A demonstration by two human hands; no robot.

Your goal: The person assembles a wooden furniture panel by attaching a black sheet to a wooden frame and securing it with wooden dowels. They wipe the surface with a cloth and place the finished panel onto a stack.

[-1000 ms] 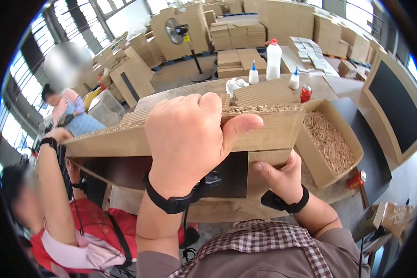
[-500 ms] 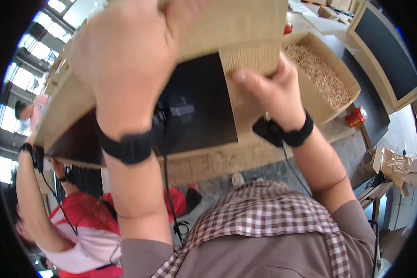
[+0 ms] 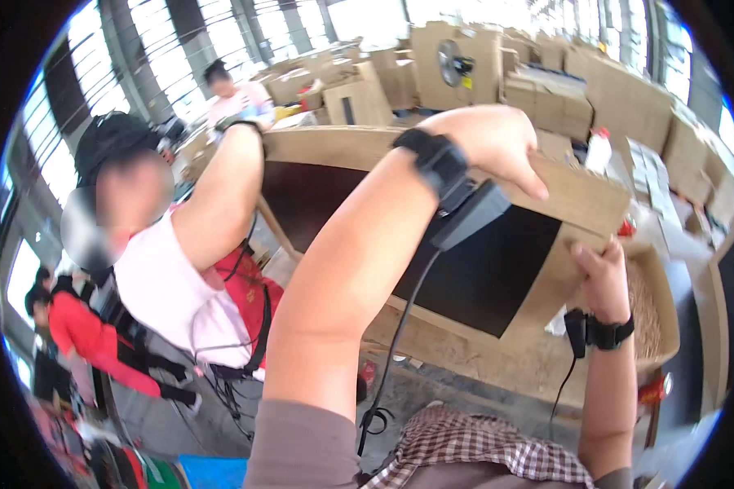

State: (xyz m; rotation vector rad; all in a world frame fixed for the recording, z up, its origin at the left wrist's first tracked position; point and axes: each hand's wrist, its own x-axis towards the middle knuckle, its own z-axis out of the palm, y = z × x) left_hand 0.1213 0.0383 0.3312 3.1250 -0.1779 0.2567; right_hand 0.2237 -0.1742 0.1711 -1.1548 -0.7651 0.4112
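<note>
A large light-wood frame point(image 3: 579, 191) with a black panel point(image 3: 497, 269) set in it stretches across the middle, resting over a wooden bench. My left hand point(image 3: 497, 147) reaches over the frame's far rail, fingers behind it and thumb on the near face. At the frame's right end, my right hand point(image 3: 605, 273) grips the corner, thumb up; part of its fingers is hidden. A co-worker point(image 3: 183, 265) in a pale shirt and dark cap stands at the left, one arm extended to the frame's other end; that hand is mostly hidden.
A cardboard box point(image 3: 669, 326) of wooden dowels stands right of my right hand, with a red can point(image 3: 654, 388) near it. Beyond the frame are a white bottle point(image 3: 599, 151), a fan point(image 3: 451, 63) and stacked boards point(image 3: 546, 102). Another person point(image 3: 235, 98) is farther back.
The view has lifted and swung left, bringing the co-worker and hall into sight. My left hand now sits farther right along the far rail, closer to my right hand, which stays at the right end.
</note>
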